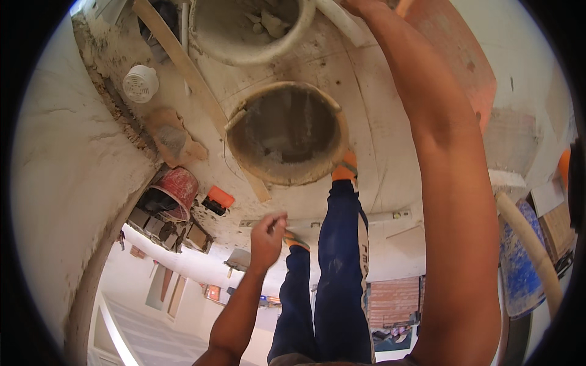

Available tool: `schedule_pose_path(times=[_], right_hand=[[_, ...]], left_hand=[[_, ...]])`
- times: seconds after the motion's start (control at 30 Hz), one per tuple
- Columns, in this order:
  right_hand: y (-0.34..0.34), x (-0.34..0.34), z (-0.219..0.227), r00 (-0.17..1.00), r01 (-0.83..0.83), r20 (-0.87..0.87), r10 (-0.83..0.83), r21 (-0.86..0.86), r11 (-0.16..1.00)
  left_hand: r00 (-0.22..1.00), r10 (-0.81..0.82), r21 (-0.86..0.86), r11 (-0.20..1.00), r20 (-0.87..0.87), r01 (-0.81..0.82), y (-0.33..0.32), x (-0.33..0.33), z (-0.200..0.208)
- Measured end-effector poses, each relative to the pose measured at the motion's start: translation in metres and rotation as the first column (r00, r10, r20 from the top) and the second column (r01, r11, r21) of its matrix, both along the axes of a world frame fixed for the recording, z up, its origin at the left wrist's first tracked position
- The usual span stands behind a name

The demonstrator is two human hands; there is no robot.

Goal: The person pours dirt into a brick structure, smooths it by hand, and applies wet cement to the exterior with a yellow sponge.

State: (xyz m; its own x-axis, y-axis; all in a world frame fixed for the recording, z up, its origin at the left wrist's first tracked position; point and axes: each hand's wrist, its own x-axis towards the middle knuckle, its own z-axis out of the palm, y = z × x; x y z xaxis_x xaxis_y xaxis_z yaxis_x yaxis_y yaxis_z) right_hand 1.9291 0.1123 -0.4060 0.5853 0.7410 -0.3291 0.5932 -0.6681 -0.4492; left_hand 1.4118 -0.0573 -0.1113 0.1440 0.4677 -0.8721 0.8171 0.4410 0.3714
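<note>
My left hand [268,239] hangs in front of my left leg with its fingers curled together, and nothing shows in it. Below it lies a long spirit level [378,218] on the floor, crossing behind my legs. My right arm reaches far forward. Only part of my right hand [361,5] shows at the top edge; its fingers are cut off, so what it holds, if anything, is hidden. Between the hands stands a round bucket [343,131] with wet grey-brown mortar [287,125] in it. A larger round tub [244,56] with pale lumps inside stands just beyond.
A wooden batten [186,67] runs beside the bucket. At left are a white perforated cup [140,84], a torn brown paper piece [174,137], a tipped red bucket [177,189] and an orange-and-black box [218,200]. A reddish board [455,49] and a blue tub [522,262] stand at right.
</note>
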Motion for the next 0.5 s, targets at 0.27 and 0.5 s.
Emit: schedule_pose_path(times=[0.27,0.5], right_hand=[[0.063,0.004,-0.05,0.93,-0.225,0.324,0.176,0.119,0.967],[0.019,0.002,-0.026,0.968,0.214,0.027,-0.251,0.44,0.872]], left_hand=[[0.958,0.117,-0.199,0.965,-0.26,-0.172,-0.056,-0.058,0.03],[0.981,0.12,-0.111,0.984,-0.154,-0.138,-0.036,-0.019,0.03]])
